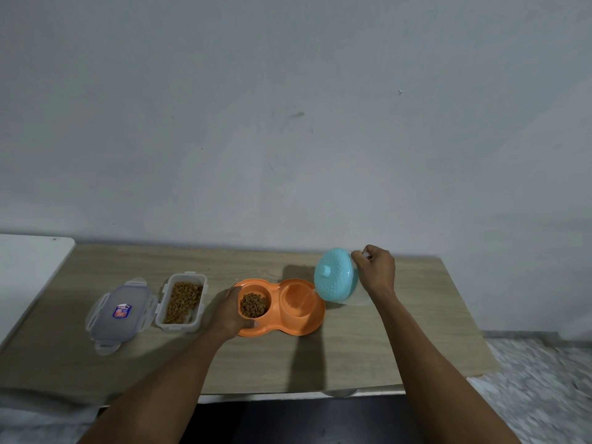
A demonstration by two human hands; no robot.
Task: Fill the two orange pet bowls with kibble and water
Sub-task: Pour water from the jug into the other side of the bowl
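Note:
An orange double pet bowl lies on the wooden table. Its left cup holds brown kibble. My left hand grips the dish's left rim. My right hand holds the handle of a clear jug with a teal lid, tilted to the left. A thin stream of water runs from its spout into the right cup.
A clear container of kibble stands open left of the dish, its lid lying further left. A white surface adjoins the table's left end. The wall rises just behind; tiled floor shows at the right.

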